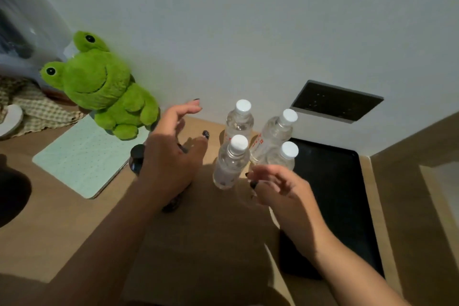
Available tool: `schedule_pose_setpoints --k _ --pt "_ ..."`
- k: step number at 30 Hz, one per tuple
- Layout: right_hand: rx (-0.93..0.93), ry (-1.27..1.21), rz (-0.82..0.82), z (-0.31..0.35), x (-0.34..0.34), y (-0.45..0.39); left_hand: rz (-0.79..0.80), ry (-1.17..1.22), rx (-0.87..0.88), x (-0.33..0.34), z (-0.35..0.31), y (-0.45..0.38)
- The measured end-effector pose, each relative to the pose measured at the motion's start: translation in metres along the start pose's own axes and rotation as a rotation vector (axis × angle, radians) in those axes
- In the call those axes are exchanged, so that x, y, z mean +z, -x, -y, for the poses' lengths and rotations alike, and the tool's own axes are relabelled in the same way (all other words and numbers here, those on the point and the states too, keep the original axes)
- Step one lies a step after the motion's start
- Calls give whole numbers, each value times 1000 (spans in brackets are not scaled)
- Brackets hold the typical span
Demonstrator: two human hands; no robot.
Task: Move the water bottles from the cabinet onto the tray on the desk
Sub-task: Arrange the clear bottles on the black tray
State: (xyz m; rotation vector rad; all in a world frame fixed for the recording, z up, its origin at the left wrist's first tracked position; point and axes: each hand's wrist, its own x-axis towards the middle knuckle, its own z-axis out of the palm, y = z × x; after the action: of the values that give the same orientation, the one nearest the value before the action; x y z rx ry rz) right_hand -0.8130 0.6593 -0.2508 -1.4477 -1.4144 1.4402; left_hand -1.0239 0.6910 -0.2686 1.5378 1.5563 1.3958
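Observation:
Several clear water bottles with white caps stand upright in a tight cluster on the wooden desk (74,231), next to the back left corner of a black tray (335,194). Two stand at the back (239,119) (279,129) and two in front (231,159) (283,156). Whether the right-hand ones rest on the tray I cannot tell. My left hand (171,156) hovers just left of the cluster with fingers spread and nothing in it. My right hand (283,189) is right in front of the front right bottle, fingers apart and loosely curled, holding nothing.
A green frog plush (99,84) leans on the wall at the back left, partly on a mint dotted pad (79,159). A dark object (136,156) lies partly under my left hand. Checked cloth (32,104) is at far left, a dark wall panel (335,102) behind the tray, a wooden side panel (409,181) to the right.

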Motion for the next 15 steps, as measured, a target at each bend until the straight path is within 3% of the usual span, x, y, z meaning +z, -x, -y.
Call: schedule_pose_setpoints --k 3,6,11,15 --pt "-241 -235 -334 -2 -20 6 27 30 -33 36 -5 17" --pt "-316 -315 -544 -1 -31 1 -92 76 -216 69 3 30" --pt "-179 -10 -428 -27 -38 -35 -145 146 -402 106 25 45" --pt "-256 127 -352 -58 -33 -49 -327 146 -428 129 38 65"
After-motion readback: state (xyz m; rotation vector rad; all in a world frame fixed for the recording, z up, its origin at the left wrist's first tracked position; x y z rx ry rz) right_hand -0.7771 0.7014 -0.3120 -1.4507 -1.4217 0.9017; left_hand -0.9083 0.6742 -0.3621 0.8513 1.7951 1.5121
